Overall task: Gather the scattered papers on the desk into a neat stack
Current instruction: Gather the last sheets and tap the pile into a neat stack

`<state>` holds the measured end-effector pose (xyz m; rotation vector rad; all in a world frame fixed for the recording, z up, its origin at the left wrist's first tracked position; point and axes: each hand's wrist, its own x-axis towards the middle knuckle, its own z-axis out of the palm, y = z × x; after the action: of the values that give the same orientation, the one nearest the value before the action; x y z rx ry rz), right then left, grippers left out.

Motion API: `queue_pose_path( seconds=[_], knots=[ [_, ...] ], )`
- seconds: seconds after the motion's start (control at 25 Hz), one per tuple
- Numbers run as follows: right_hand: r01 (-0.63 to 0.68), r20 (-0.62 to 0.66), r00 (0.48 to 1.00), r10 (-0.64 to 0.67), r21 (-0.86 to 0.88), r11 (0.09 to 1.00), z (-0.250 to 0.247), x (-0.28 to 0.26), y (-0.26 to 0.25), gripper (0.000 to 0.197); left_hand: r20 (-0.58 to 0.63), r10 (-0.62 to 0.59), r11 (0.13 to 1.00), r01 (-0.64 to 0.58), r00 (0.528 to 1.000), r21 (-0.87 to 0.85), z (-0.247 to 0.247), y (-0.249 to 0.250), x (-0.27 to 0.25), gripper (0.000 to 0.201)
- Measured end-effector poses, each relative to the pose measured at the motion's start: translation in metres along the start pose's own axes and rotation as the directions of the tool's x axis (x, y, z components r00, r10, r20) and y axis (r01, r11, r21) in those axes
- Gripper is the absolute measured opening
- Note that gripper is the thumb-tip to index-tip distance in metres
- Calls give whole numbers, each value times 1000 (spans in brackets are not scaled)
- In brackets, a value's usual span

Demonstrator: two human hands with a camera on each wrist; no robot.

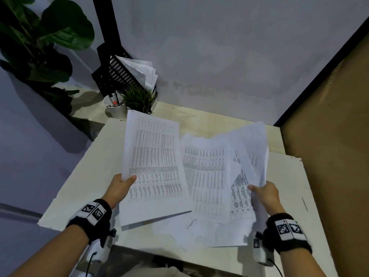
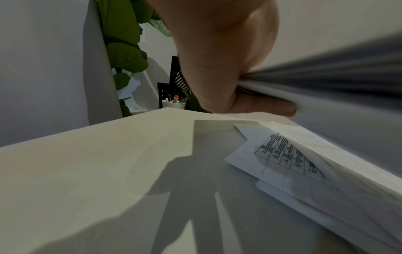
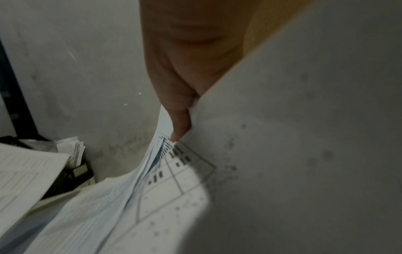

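From the head camera, the left hand (image 1: 119,188) holds a printed sheet (image 1: 153,166) by its left edge, thumb on the upper face and the fingers tucked beneath, so the page rises clear of the worktop (image 1: 79,186) and tilts away from the person. The right hand (image 1: 265,193) grips a loose bundle of papers (image 1: 251,154) at its near right corner; those pages fan up and leftward, and their far edges are blurred. Between the two hands more loose papers (image 1: 207,176) overlap one another on the worktop, some reaching toward its near edge. At the far left corner stand a white pen cup (image 1: 115,108), a small spiky plant (image 1: 138,97) and a black file rack (image 1: 121,74) with papers in it; a large-leaved plant (image 1: 44,41) rises beyond.

From the left wrist camera, the left hand's thumb (image 2: 219,56) and a finger (image 2: 265,105) pinch the sheet (image 2: 339,75), which streaks off to the right in blur. Below lie the loose papers (image 2: 289,158), one showing a printed table, on the pale worktop (image 2: 97,163). The pen cup (image 2: 174,104) shows beyond the worktop's far edge.

From the right wrist camera, a finger (image 3: 179,125) of the right hand presses against the bundle (image 3: 304,137), whose near page fills the right of the frame. More page edges splay out below the fingertip, and the sheet (image 3: 26,173) from the other hand shows at lower left.
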<state>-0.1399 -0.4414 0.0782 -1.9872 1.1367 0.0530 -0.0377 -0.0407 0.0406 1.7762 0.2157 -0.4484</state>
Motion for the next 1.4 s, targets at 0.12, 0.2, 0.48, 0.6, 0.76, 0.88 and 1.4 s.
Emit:
queue_pose_path(
  seconds=[0.12, 0.2, 0.48, 0.6, 0.76, 0.88, 1.4],
  knots=[
    [31, -46, 998, -32, -15, 999, -24, 9, -3, 44, 21, 11, 1000, -11, 1000, 1, 9, 8, 0, 31],
    [48, -40, 998, -49, -24, 999, -35, 12, -3, 45, 33, 13, 1000, -13, 999, -12, 17, 15, -2, 29],
    [64, -275, 961, -38, 83, 995, -84, 4, -14, 40, 70, 39, 999, -39, 997, -7, 32, 26, 0, 27],
    [153, -388, 921, -43, 256, 955, -128, 2, -18, 44, 70, 31, 999, -31, 997, -12, 31, 28, 2, 27],
    [315, -364, 921, -140, 479, 819, -170, -8, -14, 46, 98, 32, 999, -29, 995, -26, 37, 40, -2, 30],
    [294, -130, 951, -280, 663, 689, -137, -26, -24, 55, 159, 42, 998, -35, 986, -49, 52, 57, -7, 31],
    [98, 227, 888, -399, 755, 649, -5, -50, -61, 64, 504, 12, 891, 220, 863, -397, 52, 123, -35, 54]
  ],
)
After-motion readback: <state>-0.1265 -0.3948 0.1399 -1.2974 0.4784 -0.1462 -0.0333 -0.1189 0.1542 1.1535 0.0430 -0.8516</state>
